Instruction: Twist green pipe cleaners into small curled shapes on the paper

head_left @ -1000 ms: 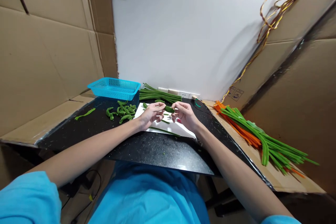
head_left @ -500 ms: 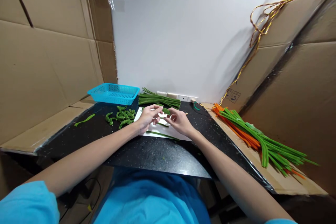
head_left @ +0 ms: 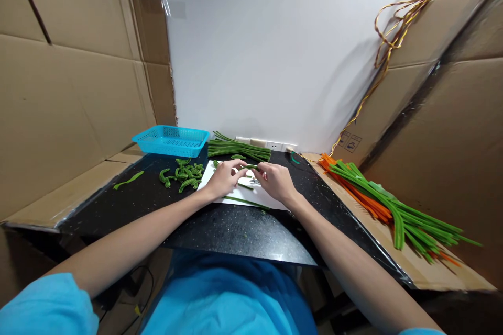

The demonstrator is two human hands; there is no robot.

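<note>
Between my two hands, just above a white sheet (head_left: 217, 169), is a short, slightly bent dark green pipe cleaner (head_left: 250, 167). My left hand (head_left: 225, 180) pinches its left end between thumb and fingers. The right end is pinched in my right hand (head_left: 275, 180), whose curled fingers partly hide it. On the sheet lie a long green pipe cleaner stem (head_left: 245, 201) and a shorter green piece (head_left: 245, 187). Left of the sheet is a pile of curled green pipe cleaner pieces (head_left: 189, 173). A small leaf-like green piece (head_left: 238, 157) rests behind my hands.
A blue plastic basket (head_left: 171, 148) stands at the back left, beside a bundle of dark green stems (head_left: 239, 149). Bright green stems (head_left: 412, 220) and orange stems (head_left: 363, 193) lie on cardboard at the right. Cardboard walls (head_left: 78, 89) flank the black table (head_left: 236, 230); a twisted cord (head_left: 369, 94) hangs right.
My hands have lowered slightly and my fingers have closed more on the green piece, which now shows as a narrow bent strip between them. The view has shifted a little.
</note>
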